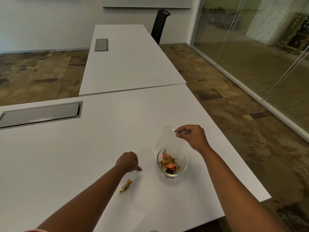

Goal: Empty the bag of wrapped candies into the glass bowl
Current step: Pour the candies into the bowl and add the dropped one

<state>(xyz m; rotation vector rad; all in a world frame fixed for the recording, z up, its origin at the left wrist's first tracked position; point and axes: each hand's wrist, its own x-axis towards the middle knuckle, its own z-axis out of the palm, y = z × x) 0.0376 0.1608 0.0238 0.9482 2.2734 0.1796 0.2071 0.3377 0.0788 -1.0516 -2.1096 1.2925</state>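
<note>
A small glass bowl (184,162) stands on the white table (83,156) and holds several gold and orange wrapped candies (169,164). My right hand (192,135) pinches a corner of a clear plastic bag (167,141), which hangs with its mouth down over the bowl's far rim. The bag looks see-through with nothing visible inside. My left hand (127,161) rests knuckles up on the table to the left of the bowl, fingers curled, nothing seen in it. One gold wrapped candy (125,186) lies on the table just behind my left wrist.
A grey cable hatch (40,114) is set into the table at the far left. A second white table (130,59) adjoins at the back, with a black chair (160,25) behind it. The table's right edge drops to patterned floor; a glass wall runs along the right.
</note>
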